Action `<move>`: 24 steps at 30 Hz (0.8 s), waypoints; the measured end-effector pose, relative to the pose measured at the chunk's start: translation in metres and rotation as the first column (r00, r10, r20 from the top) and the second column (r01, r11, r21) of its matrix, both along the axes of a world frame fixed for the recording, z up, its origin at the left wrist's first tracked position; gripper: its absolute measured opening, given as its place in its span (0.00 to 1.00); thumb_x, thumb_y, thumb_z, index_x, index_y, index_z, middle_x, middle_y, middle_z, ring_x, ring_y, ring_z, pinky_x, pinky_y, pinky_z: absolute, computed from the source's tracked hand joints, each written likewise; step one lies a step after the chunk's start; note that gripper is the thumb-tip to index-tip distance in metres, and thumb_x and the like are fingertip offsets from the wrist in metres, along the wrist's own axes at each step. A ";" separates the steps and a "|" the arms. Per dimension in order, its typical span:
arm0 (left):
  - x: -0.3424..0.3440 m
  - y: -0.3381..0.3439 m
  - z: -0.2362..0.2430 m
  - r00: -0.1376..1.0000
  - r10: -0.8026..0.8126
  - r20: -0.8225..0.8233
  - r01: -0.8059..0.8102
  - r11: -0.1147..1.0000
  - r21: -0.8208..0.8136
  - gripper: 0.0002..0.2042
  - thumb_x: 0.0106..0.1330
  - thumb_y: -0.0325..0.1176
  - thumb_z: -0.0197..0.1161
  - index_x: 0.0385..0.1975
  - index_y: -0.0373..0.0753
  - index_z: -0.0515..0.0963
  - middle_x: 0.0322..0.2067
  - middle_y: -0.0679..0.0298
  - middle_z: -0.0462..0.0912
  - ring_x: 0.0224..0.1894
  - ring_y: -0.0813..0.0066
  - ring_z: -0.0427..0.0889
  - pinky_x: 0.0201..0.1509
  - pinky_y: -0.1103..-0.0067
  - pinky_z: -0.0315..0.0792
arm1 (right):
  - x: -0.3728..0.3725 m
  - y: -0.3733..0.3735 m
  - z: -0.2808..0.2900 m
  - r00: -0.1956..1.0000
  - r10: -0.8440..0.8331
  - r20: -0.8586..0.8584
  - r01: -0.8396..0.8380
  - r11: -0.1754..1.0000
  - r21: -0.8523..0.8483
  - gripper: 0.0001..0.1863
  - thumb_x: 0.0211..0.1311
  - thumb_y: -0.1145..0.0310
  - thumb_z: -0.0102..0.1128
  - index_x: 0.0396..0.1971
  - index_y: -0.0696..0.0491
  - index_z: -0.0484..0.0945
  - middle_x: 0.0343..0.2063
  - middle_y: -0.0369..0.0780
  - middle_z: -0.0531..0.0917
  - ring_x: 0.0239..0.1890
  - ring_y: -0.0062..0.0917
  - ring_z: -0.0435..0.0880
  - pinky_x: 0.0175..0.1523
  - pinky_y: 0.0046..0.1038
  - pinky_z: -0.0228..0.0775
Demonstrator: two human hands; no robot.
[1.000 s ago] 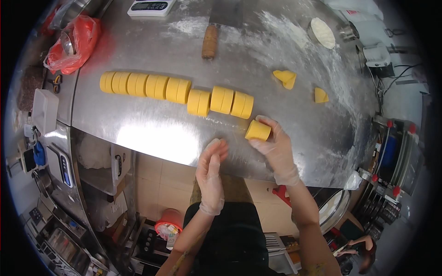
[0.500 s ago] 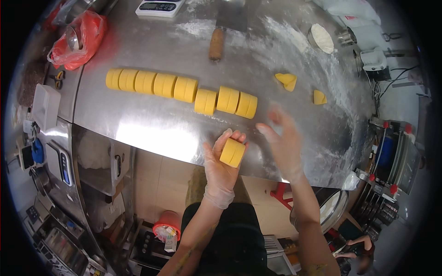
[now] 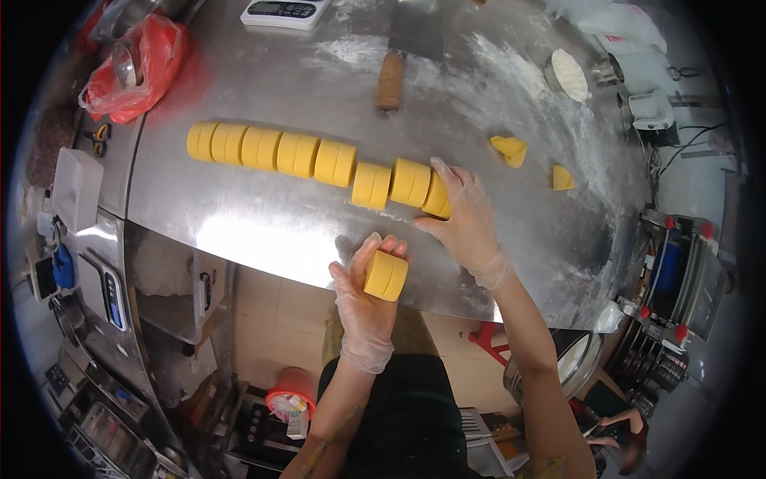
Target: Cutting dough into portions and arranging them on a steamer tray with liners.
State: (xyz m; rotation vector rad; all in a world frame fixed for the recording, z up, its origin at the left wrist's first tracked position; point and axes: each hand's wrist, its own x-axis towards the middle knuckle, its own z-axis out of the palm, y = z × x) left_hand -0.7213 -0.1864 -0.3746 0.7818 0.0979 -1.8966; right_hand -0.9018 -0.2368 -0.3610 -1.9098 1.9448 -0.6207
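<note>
My gloved left hand (image 3: pixel 363 307), palm up near the table's front edge, cradles a scored yellow dough cylinder (image 3: pixel 384 275) with fingers curled around it. My gloved right hand (image 3: pixel 467 219) grips the rightmost piece (image 3: pixel 435 199) of a row of yellow dough cylinders (image 3: pixel 295 156), partly hiding it. The piece beside it (image 3: pixel 411 182) touches that piece, and another (image 3: pixel 371 186) sits slightly forward of the row. Two loose yellow dough scraps (image 3: pixel 509 150) (image 3: pixel 562 177) lie to the right. Beyond the row lies a metal scraper with a wooden handle (image 3: pixel 389 80).
On the steel table (image 3: pixel 207 96) are a digital scale (image 3: pixel 283 16), red plastic bag (image 3: pixel 136 88), scissors (image 3: pixel 100 140), white container (image 3: pixel 78 184) and bowl of flour (image 3: pixel 568 76). Flour dusts the right side. A person (image 3: pixel 626 435) shows at lower right.
The cylinder that was in my right hand now rests in my left palm. My right hand has moved up to the row's right end and taken hold of that piece.
</note>
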 end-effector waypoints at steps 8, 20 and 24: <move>0.004 -0.005 0.000 1.000 -0.002 0.015 0.002 1.000 0.007 0.33 0.70 0.64 0.40 0.49 0.40 0.79 0.51 0.57 0.77 0.56 0.59 0.74 0.66 0.61 0.65 | 0.004 0.012 -0.007 0.995 -0.095 0.000 0.094 0.990 -0.105 0.48 0.40 0.68 0.75 0.65 0.53 0.61 0.51 0.45 0.72 0.51 0.42 0.70 0.57 0.39 0.64; 0.006 -0.002 0.000 1.000 -0.019 -0.021 0.019 0.999 0.028 0.35 0.70 0.65 0.39 0.52 0.37 0.76 0.51 0.54 0.76 0.55 0.57 0.73 0.66 0.60 0.64 | -0.016 -0.003 -0.002 0.998 -0.004 0.062 0.007 0.999 -0.042 0.46 0.41 0.69 0.76 0.64 0.53 0.63 0.48 0.44 0.77 0.48 0.40 0.75 0.54 0.37 0.68; 0.004 0.000 0.003 0.997 -0.069 0.025 0.070 0.997 -0.015 0.32 0.69 0.64 0.44 0.51 0.39 0.77 0.51 0.59 0.76 0.56 0.61 0.74 0.66 0.62 0.66 | -0.021 0.012 0.000 0.946 -0.130 0.297 0.145 0.989 -0.030 0.47 0.40 0.69 0.77 0.64 0.50 0.63 0.45 0.44 0.80 0.47 0.39 0.79 0.51 0.35 0.72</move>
